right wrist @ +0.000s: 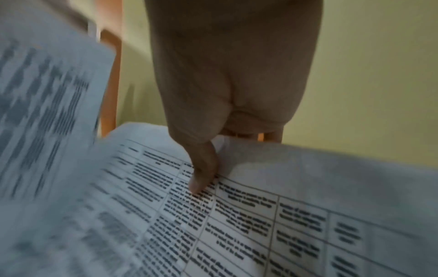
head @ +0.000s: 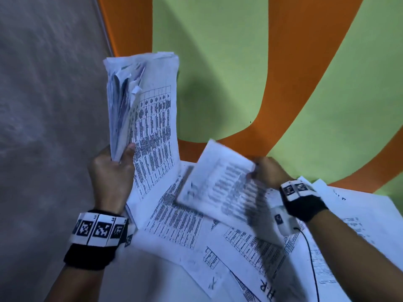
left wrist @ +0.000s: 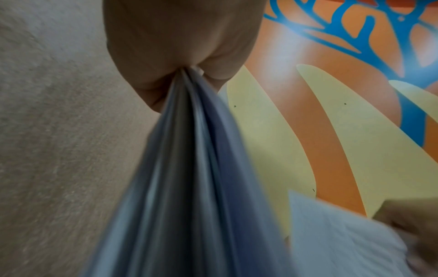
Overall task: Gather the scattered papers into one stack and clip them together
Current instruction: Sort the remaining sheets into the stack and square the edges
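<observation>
Loose papers [head: 192, 240]: many printed sheets lie close to the person, spread out and lying over each other on the table [head: 218, 62], which is green and orange.
Left hand [head: 111, 171]: it holds a thick bunch of sheets by the bottom edge, with thumb and fingers squeezed around it.
Bunch [head: 141, 101]: it stands almost straight up, above the left side of the loose papers. Its top edges are bent and not lined up.
Right hand [head: 268, 171]: it pinches one sheet, thumb on top and fingers under it.
Lifted sheet [head: 220, 182]: it is up off the pile and blurry. It sits between the two hands, near the bunch but not touching it.
Clip: I cannot see one in any view.
Step now: picking up the papers one at a time. I think this job is only partly done, since lots of sheets are on the table.
Next move: I think the lifted sheet needs to go onto the bunch, flat against it, so the left thumb can hold it too. Then the bent edges will need tapping straight before clipping.
</observation>
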`<state>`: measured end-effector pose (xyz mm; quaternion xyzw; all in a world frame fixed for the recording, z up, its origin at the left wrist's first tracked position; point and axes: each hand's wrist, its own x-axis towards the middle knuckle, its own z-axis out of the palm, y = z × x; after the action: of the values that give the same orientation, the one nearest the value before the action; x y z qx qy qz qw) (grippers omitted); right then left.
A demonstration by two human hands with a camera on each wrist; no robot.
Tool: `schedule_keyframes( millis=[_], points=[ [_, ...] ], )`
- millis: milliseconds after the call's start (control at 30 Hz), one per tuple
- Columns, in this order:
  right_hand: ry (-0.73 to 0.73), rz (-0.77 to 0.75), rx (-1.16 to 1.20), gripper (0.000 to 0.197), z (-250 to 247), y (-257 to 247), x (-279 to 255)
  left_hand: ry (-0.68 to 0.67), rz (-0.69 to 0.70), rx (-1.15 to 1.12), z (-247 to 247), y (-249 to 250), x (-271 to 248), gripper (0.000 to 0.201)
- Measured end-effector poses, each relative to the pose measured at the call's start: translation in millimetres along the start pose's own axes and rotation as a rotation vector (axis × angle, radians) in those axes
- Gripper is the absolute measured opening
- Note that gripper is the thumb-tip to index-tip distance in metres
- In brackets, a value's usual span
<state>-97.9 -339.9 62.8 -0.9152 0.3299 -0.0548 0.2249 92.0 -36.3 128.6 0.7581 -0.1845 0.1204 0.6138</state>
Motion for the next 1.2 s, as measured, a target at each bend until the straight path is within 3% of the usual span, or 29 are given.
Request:
schedule_keyframes(
  millis=[67, 133, 233, 367, 500, 667, 800, 833, 933, 1067, 1100, 1167, 1200],
  points=[
    [0.113, 0.070, 0.193, 0.013, -32, -4, -7, 0.015, -0.008, -0.021, -2, -3, 5, 0.030],
    [0.207, 0.153, 0.474, 0.016, -42, -1, -11, 0.026, -0.007, -0.037, -4, -3, 9, 0.030],
    [0.175, 0.341, 0.753, 0.025, -4, -3, -23, 0.035, 0.009, -0.005, -4, -1, 12, 0.030],
    [-0.053, 0.581, 0.748, 0.015, 95, -31, -34, 0.030, 0.043, 0.033, -5, 3, 10, 0.029],
    [0.019, 0.721, 0.342, 0.049, 153, -78, -21, 0.027, 0.059, 0.051, -10, -1, 8, 0.031],
    [0.057, 0.654, 0.045, 0.067, 171, -128, -33, 0.023, 0.098, 0.038, -15, -5, 3, 0.035],
    [0.085, 0.567, 0.129, 0.067, 168, -137, -30, -0.003, 0.094, 0.052, -18, -4, -1, 0.032],
    [0.012, 0.596, 0.193, 0.064, 162, -139, -31, -0.009, 0.095, 0.050, -18, -3, -2, 0.031],
    [0.020, 0.639, 0.385, 0.057, 158, -137, -28, -0.015, 0.102, 0.054, -21, 0, -6, 0.032],
    [0.189, 0.620, 0.561, 0.075, 128, -127, -47, 0.025, 0.052, 0.021, -26, -2, -4, 0.034],
    [0.229, 0.590, 0.628, 0.069, 119, -116, -56, 0.031, 0.031, 0.009, -26, -4, -3, 0.036],
    [0.324, 0.574, 0.717, 0.018, 95, -83, -79, 0.033, 0.011, -0.009, -28, -7, -2, 0.040],
    [0.358, 0.606, 0.726, 0.012, 85, -61, -91, 0.035, 0.011, -0.010, -28, -7, -2, 0.040]
  ],
)
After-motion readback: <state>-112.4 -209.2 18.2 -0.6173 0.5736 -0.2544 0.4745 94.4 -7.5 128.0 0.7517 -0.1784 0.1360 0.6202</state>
